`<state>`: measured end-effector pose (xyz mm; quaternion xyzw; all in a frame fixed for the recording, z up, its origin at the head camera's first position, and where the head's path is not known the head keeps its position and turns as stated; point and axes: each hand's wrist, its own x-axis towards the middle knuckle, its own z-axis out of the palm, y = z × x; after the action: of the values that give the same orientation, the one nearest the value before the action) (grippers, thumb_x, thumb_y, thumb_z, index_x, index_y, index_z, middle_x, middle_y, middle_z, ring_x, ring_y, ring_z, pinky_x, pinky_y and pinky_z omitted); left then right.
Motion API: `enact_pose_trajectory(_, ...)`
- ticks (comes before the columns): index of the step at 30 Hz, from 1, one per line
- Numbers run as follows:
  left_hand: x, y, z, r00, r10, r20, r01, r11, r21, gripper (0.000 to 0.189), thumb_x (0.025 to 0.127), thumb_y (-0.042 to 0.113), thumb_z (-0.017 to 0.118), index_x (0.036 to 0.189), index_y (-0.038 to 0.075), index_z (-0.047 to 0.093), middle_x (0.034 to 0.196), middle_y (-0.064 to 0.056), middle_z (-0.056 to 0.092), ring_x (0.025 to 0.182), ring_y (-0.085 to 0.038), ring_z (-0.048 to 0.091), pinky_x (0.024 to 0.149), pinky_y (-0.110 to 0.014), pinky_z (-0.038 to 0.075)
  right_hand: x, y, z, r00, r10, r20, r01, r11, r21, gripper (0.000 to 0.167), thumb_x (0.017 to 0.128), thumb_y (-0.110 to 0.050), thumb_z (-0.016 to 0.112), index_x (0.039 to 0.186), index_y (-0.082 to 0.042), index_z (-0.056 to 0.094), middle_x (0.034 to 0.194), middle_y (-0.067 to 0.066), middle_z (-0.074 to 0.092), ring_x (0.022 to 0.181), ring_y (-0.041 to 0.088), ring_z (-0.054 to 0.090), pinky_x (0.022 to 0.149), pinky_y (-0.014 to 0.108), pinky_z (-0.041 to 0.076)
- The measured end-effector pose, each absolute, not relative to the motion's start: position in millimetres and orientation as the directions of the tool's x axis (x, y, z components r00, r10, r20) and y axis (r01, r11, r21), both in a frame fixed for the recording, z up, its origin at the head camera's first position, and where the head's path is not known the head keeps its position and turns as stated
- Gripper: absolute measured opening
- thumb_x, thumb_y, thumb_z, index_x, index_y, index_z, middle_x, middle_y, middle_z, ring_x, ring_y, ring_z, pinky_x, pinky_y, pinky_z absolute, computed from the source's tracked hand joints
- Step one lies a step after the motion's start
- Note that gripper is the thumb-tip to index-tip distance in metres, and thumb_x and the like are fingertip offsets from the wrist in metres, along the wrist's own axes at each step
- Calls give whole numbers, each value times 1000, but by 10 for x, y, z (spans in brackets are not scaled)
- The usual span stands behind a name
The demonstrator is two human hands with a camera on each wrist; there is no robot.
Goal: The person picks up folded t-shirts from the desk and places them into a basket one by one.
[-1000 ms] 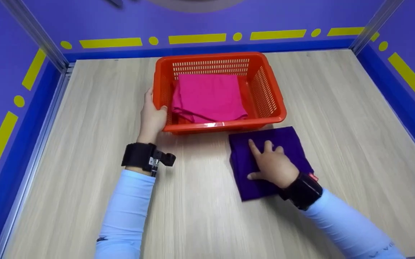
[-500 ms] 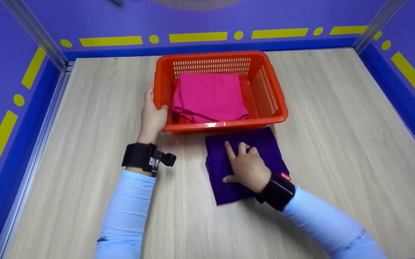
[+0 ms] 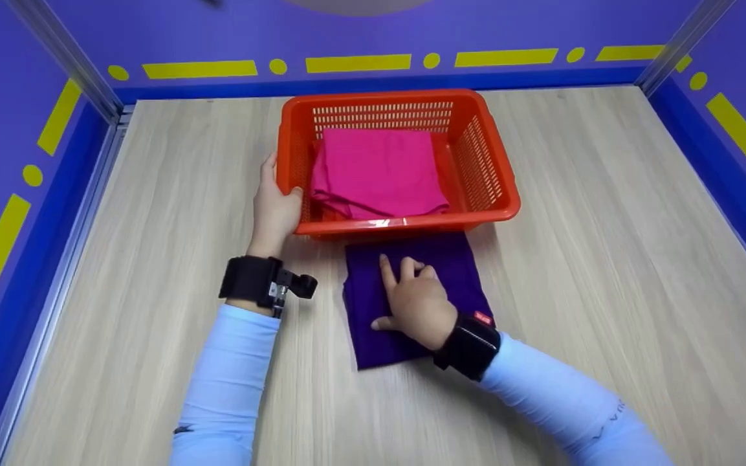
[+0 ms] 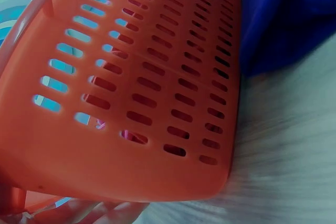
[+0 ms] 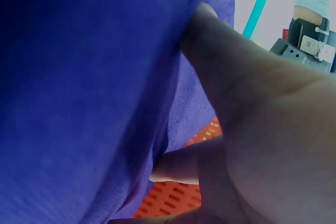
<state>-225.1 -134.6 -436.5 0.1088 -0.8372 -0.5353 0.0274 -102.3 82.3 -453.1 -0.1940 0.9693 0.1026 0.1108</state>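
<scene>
My left hand [image 3: 274, 210] grips the left side of a red plastic basket [image 3: 347, 227], its thumb at the rim. Inside the basket lies a folded pink cloth [image 3: 379, 169]. The left wrist view shows the slotted basket wall [image 4: 121, 156] close up, with fingers [image 4: 113, 212] below it. Just in front of the basket a folded purple cloth [image 3: 460, 268] with a small red tag lies on the table. My right hand [image 3: 419, 305] presses on top of it, index finger and thumb stretched out. Seen from the right wrist, the fingertips touch the purple fabric [image 5: 79, 103].
The wood-grain table [image 3: 605, 272] stretches on both sides of the basket. Blue and purple panels with yellow marks, such as the back wall [image 3: 360, 39], stand around its left, right and far edges.
The right hand has slid the purple cloth leftward across the table, to in front of the basket's middle. The left hand and basket have stayed nearly still.
</scene>
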Motion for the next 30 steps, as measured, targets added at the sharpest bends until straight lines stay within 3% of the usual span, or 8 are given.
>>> enact_pose_trajectory(6, -2252, -1340, -4337, -973, -209, -102, -175, 369, 913, 73, 99, 4, 50, 163, 17, 17, 165, -8, 27, 134, -29, 46, 115, -42, 35, -1030, 702, -4523, -907, -290, -306, -350, 923, 162, 112, 78, -77, 65, 160, -10, 29, 130, 29, 47, 105, 45, 58, 60, 38, 59)
enact_pose_trajectory(13, -2237, -1389, -4373, -983, -156, -98, -141, 288, 947, 73, 101, 10, 49, 164, 14, 12, 169, -6, 15, 152, -23, 20, 123, -40, 19, -1013, 718, -4551, -912, -313, -266, -366, 914, 177, 112, 77, -78, 65, 159, -9, 32, 127, 30, 50, 103, 46, 59, 64, 37, 58)
enact_pose_trajectory(17, -2170, -1416, -4395, -982, -158, -98, -141, 284, 948, 73, 103, 18, 52, 163, 9, 12, 169, -9, 14, 154, -25, 16, 124, -39, 18, -990, 767, -4550, -907, -345, -243, -382, 915, 128, 108, 79, -75, 65, 158, -8, 34, 126, 32, 51, 104, 47, 58, 64, 37, 59)
enact_pose_trajectory(21, -2067, -1448, -4388, -986, -147, -81, -120, 281, 952, 74, 103, 18, 53, 161, -1, 11, 168, -16, 14, 153, -29, 19, 123, -36, 20, -1011, 886, -4499, -879, -398, -262, -414, 910, 4, 97, 84, -67, 69, 158, -11, 37, 127, 33, 50, 103, 47, 56, 65, 45, 60)
enact_pose_trajectory(25, -1936, -1495, -4356, -992, -103, -69, -91, 228, 969, 72, 103, 13, 53, 159, -5, 11, 166, -21, 16, 151, -32, 24, 122, -36, 25, -1094, 1162, -4385, -798, -524, -297, -486, 851, -196, 79, 92, -55, 69, 156, -16, 43, 130, 32, 51, 106, 50, 57, 80, 57, 56)
enact_pose_trajectory(27, -1857, -1518, -4336, -994, -71, -79, -94, 234, 968, 72, 103, 14, 53, 159, -5, 12, 165, -23, 18, 150, -33, 26, 121, -36, 27, -1148, 1344, -4341, -758, -587, -286, -505, 805, -312, 71, 95, -50, 67, 154, -15, 47, 135, 33, 52, 115, 51, 56, 91, 60, 52)
enact_pose_trajectory(30, -1718, -1554, -4330, -995, -5, -97, -95, 286, 954, 74, 103, 16, 54, 160, -4, 10, 164, -24, 17, 150, -35, 27, 120, -38, 30, -1210, 1635, -4343, -724, -655, -219, -508, 719, -474, 62, 99, -43, 64, 149, -9, 51, 134, 26, 59, 121, 41, 59, 102, 56, 48)
